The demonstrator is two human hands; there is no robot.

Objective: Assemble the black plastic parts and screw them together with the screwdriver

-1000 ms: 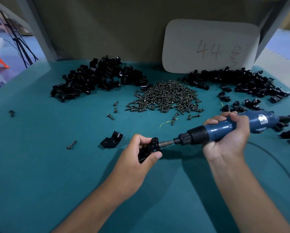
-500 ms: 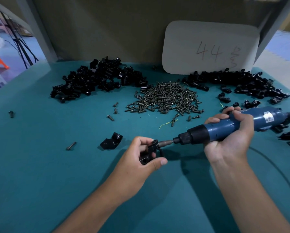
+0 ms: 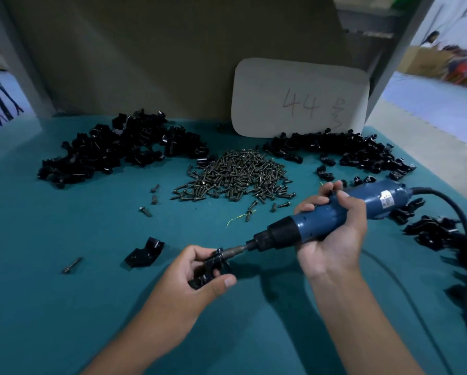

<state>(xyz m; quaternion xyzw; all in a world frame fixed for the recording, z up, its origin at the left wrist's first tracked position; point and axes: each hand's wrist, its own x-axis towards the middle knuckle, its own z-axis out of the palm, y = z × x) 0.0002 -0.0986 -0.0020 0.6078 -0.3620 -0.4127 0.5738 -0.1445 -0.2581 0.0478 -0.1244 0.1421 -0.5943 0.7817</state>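
Driver bit on the clip

Left hand [image 3: 191, 277] pinches clip [image 3: 209, 269] — right hand [image 3: 332, 234] grips screwdriver [image 3: 327, 216], just in front of the screw pile [image 3: 235, 175]

White card [image 3: 300, 97] at back: handwritten "44", scribble beside it unreadable. Screwdriver [image 3: 335, 215] sticker: print too blurred to read.

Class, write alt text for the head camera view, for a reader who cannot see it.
A person's right hand holds a blue corded screwdriver with its bit against a black plastic part gripped in the left hand. Behind, on a teal table, lie a screw pile and heaps of black parts.
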